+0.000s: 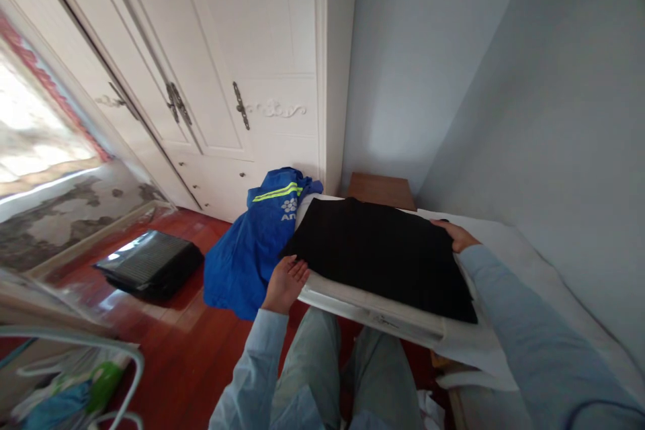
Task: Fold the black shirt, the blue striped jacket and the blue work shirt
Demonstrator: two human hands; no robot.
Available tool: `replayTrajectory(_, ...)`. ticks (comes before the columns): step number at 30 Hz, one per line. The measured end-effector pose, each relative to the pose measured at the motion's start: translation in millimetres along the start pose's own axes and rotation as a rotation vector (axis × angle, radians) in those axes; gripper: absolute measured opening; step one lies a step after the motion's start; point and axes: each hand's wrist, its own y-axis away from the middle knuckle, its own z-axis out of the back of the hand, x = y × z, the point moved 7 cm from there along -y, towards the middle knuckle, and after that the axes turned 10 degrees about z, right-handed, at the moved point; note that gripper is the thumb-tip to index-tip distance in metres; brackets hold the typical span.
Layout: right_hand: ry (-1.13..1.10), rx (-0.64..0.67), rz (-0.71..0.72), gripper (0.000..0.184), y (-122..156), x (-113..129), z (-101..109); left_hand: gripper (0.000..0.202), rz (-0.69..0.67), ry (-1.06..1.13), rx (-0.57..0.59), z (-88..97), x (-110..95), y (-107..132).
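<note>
A flat black cloth is spread over a white surface in front of me. At its near left corner is my left hand, palm turned up, with the cloth's edge between thumb and bent fingers. My right hand pinches the far right corner; part of its fingers is hidden by the cloth and the hand itself. Beneath the cloth, a white cabinet shows its front edge. A blue garment with a yellow-green stripe hangs over the left end, close to my left hand.
A white wardrobe stands behind, and a brown wooden piece sits against the grey wall. On the red floor lies a dark plastic-wrapped stack. A white tubular frame is at lower left.
</note>
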Motion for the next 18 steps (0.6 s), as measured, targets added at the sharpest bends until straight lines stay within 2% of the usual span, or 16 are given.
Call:
replayTrajectory(2,-0.005,0.039,-0.101,0.016,1,-5,-7,0.009,-0.019,-0.039,-0.038,-8.4,-8,-6)
replayTrajectory(5,0.032,0.012,-0.152,0.016,-2,-9,-11,0.016,-0.146,-0.098,-0.107,-17.2,-22,-15)
replayTrajectory(8,0.094,-0.076,-0.127,0.013,-9,-10,-11,0.023,-0.242,-0.112,-0.111,-29.3,-25,-24)
replayTrajectory(12,0.163,-0.178,-0.064,0.013,-15,-10,-13,0.033,-0.269,-0.127,-0.101,-48.0,-20,-36)
replayTrajectory(15,0.175,-0.202,-0.026,0.021,-17,-10,-17,0.039,-0.280,-0.120,-0.168,-55.7,-21,-49)
replayTrajectory(18,0.144,-0.184,0.018,0.031,-16,-7,-24,0.031,-0.275,-0.142,-0.225,-62.2,-24,-64)
